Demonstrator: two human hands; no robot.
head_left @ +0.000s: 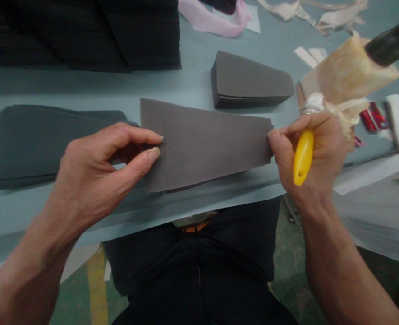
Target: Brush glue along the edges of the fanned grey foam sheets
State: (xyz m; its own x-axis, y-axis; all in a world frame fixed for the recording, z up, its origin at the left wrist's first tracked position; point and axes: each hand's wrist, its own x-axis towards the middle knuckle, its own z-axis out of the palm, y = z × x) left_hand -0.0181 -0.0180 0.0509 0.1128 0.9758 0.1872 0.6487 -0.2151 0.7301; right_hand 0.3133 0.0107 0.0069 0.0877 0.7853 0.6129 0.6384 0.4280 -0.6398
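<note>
A grey tapered fabric piece lies on the pale blue table in front of me. My left hand pinches its wide left end between thumb and forefinger. My right hand touches the narrow right end with its fingertips while its fingers are wrapped round a yellow handle of a tool whose working end I cannot see. A wide brush-like object with a black handle shows just above that hand.
A stack of the same grey pieces sits behind the piece. Dark folded fabric lies at left, black cloth at the back left, pink cloth and scraps at the back. A white surface adjoins at right.
</note>
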